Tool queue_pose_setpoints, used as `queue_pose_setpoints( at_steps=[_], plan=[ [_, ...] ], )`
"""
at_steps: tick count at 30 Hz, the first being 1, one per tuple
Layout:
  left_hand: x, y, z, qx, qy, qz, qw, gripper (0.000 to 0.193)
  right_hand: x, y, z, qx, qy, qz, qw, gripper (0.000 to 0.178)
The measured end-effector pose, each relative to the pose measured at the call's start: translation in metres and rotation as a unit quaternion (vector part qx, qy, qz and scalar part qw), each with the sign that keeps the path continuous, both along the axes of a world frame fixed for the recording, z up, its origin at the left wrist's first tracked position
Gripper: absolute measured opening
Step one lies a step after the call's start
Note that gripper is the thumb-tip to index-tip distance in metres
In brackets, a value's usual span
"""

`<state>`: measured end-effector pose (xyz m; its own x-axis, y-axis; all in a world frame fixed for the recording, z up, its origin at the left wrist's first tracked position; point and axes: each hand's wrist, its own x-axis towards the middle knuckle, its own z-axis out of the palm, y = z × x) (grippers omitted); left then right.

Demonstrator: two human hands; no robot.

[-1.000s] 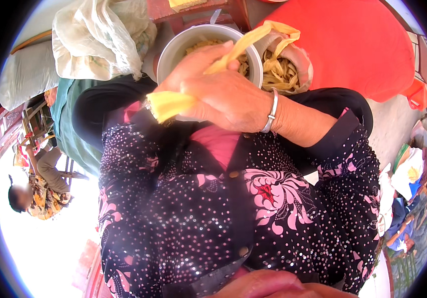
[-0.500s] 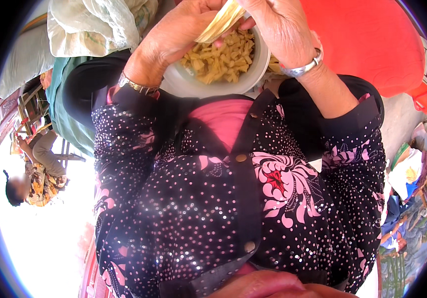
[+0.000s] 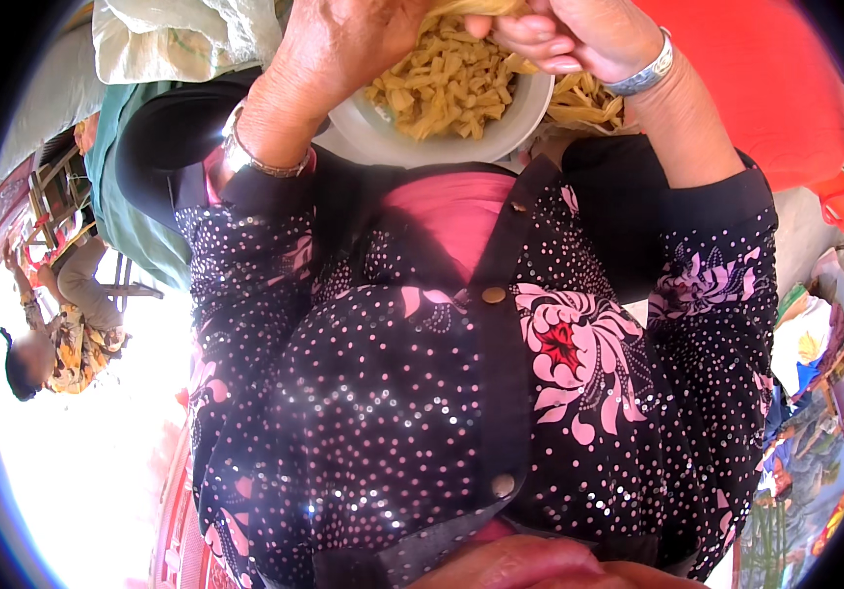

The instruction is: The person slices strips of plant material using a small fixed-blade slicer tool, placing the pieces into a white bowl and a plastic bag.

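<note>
A flat, fibrous-looking yellow strip [image 3: 471, 7] lies crosswise between left hand [image 3: 358, 39] and right hand [image 3: 604, 37], touching both. Their closure I cannot tell.

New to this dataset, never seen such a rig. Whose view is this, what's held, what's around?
No machine here: a person works bare-handed, and a fisheye camera on their head looks down, so straight edges bend. Near the top edge, the left hand and right hand hold a yellow strip between their fingers; the frame crops part of the grip. Beneath is a white bowl of short yellow pieces; right of it, longer strips, partly hidden. A red surface is upper right, a whitish bag upper left. The patterned jacket in the middle is the wearer's own.
</note>
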<state>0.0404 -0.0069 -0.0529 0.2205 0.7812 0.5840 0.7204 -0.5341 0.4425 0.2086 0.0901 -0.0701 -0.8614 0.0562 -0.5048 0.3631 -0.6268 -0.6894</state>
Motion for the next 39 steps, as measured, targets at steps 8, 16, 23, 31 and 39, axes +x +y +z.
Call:
queue_pose_setpoints(
  at_steps=[8, 16, 23, 31, 39],
  plan=[
    [-0.001, -0.017, -0.007, -0.226, -0.104, -0.054, 0.967, 0.018, 0.004, 0.003, -0.014, 0.023, -0.021, 0.181, 0.983, 0.046],
    [-0.007, -0.017, -0.013, -0.379, -0.478, -0.102, 0.786, 0.013, -0.007, -0.009, 0.01, 0.294, 0.064, -0.04, 0.953, 0.039],
    [-0.01, -0.018, -0.019, -0.367, -0.601, -0.069, 0.707, 0.02, -0.011, 0.002, -0.014, 0.564, 0.282, -0.105, 0.769, 0.025],
    [-0.004, -0.019, -0.008, -0.385, -0.704, -0.099, 0.588, 0.026, 0.0, 0.002, 0.006, 0.469, 0.199, -0.048, 0.859, 0.025],
    [-0.018, -0.021, 0.003, -0.462, -0.606, -0.024, 0.647, 0.031, 0.002, -0.008, 0.0, 0.362, 0.145, -0.068, 0.918, 0.039]
  ],
)
